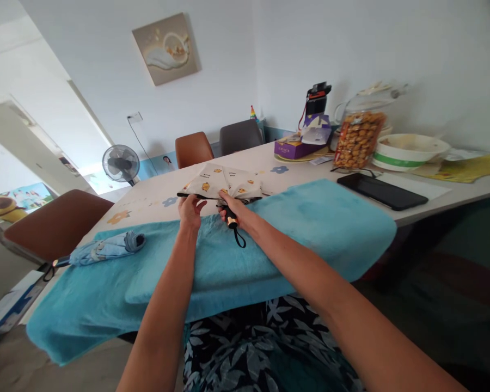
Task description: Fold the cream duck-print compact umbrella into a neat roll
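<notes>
"GRACE" on the purple box (294, 149)

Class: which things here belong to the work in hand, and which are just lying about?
In use:
white patterned umbrella, right hand on its handle, left hand at its edge
rolled blue umbrella, possibly

Lying about:
phone
purple box
white bowl

We face pale walls (228, 65) with a square picture (166, 50), brown chair (194, 149), grey chair (240, 136) and electric fan (121, 163).

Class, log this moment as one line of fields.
left hand: at white umbrella's edge; right hand: gripping its handle; blue umbrella: rolled, on towel
</notes>
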### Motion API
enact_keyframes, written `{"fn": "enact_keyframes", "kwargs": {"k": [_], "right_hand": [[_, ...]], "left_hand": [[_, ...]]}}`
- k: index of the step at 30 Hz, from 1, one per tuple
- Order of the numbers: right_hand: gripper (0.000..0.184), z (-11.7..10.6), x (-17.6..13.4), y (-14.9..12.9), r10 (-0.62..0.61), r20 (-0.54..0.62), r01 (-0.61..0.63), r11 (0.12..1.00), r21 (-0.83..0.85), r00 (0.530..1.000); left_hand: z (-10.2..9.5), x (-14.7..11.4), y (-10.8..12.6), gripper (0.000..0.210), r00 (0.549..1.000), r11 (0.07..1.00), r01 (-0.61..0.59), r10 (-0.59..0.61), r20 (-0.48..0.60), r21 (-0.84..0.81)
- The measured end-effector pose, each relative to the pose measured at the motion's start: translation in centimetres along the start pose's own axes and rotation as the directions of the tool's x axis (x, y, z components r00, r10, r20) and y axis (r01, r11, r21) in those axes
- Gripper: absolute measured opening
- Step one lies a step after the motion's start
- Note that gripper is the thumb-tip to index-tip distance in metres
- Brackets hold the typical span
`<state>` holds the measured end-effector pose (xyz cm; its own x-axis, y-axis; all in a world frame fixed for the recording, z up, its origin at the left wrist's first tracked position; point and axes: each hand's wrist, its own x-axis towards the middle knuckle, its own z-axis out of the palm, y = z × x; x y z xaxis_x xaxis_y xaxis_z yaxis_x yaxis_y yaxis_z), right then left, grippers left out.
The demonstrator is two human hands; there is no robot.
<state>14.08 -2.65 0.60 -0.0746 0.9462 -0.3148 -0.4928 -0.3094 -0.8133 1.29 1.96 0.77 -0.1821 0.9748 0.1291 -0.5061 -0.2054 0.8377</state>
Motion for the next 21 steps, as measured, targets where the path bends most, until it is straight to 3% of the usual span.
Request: {"fn": "enact_keyframes", "kwargs": {"k": [12, 17, 21], "right_hand": [[0.034, 0.1, 0.1, 0.1, -0.008, 0.042, 0.009, 0.999, -0.033, 0.999], [0.033, 0.0, 0.2, 0.2, 0.001, 0.043, 0.001, 0.999, -0.040, 0.999], [0.035, 0.0, 0.1, 0.2, -0.006, 0.041, 0.009, 0.999, -0.053, 0.999]], "left_hand": [[0.6, -1.3, -1.9, 0.029, 0.978, 0.943, 0.086, -0.142, 0.155, 0.322], [0.6, -1.1, -2.0, 0.019, 0.989, 0.938, 0.110, -0.136, 0.058, 0.328], [0.7, -1.0, -1.7, 0.017, 0.990, 0.968, 0.111, -0.127, 0.056, 0.223]]}}
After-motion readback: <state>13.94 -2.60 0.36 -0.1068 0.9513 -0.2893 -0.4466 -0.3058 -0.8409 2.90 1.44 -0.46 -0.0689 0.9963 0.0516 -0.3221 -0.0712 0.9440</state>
